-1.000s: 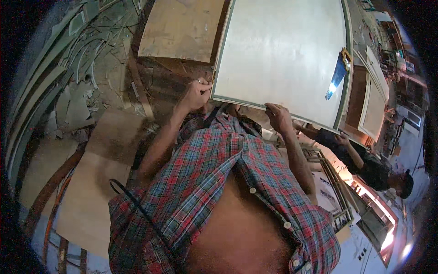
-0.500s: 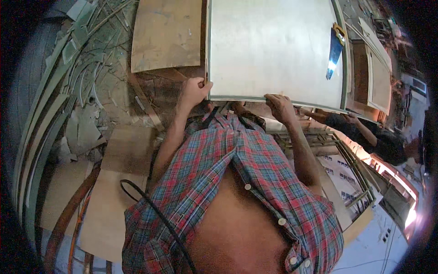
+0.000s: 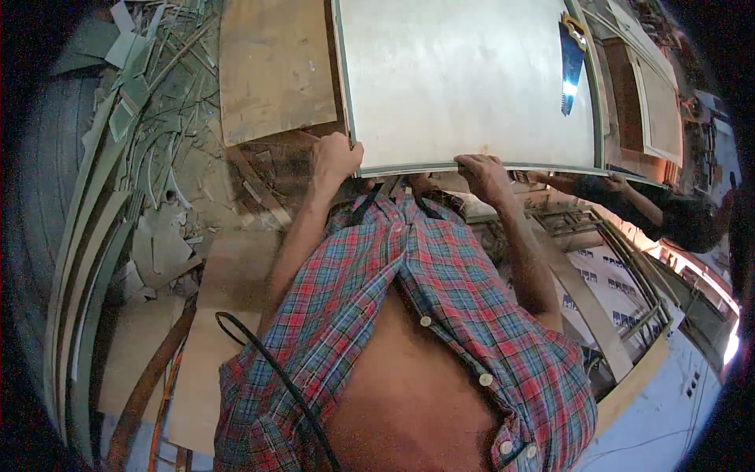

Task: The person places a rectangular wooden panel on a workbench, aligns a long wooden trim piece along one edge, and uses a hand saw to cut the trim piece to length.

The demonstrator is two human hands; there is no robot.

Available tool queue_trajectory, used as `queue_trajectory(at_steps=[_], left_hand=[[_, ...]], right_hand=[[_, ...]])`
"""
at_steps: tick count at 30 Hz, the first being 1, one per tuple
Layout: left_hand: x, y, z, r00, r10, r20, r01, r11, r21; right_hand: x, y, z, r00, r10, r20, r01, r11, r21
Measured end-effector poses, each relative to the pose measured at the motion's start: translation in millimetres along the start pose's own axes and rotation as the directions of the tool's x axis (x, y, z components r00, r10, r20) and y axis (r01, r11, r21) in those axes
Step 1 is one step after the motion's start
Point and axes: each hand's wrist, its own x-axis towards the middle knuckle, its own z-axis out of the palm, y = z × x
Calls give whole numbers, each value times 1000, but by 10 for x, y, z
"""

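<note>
A large pale panel [image 3: 464, 86] with a thin green-grey edge spreads out ahead of me. My left hand [image 3: 336, 160] is closed around its near left corner, knuckles up. Along the near edge, right of the middle, the fingers of my right hand [image 3: 484, 177] curl over the rim; the undersides of both grips are hidden. On the panel's far right part lies a hand saw [image 3: 572, 71] with a blue blade and a yellowish handle, out of reach of both hands.
Beyond the panel's right near corner, another person's arm [image 3: 641, 206] in a dark sleeve extends to its edge. A brown board [image 3: 275, 71] lies left of the panel. Wood scraps [image 3: 169, 149] and long strips [image 3: 82, 259] litter the left. A plywood sheet [image 3: 224, 315] stands near my left arm.
The view has turned slightly, so the panel, saw and surroundings sit at a slightly different angle. Both my hands keep their places on the panel's edge.
</note>
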Motion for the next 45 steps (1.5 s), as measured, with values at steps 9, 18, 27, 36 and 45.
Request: queue_trajectory(at_steps=[9,18,27,36,45], left_hand=[[-37,-69,140,992,-23,-123,16,998,-56],[-288,-263,398,969,-95,-226,-27,876,-482],[-678,-460,678,954,-285,90,184,325,-927],[-744,-485,942,839,143,526,533,-412,-739],[-882,-499,809,932,48,358,352,-344,-870]], right_hand=[[12,10,5,1000,-12,6,12,1000,-1],[28,7,47,993,-96,-72,96,995,-8],[93,-66,8,997,-74,-20,74,997,37],[310,-396,-174,971,-103,215,129,986,-108],[277,-484,-106,967,-133,217,179,961,-210]])
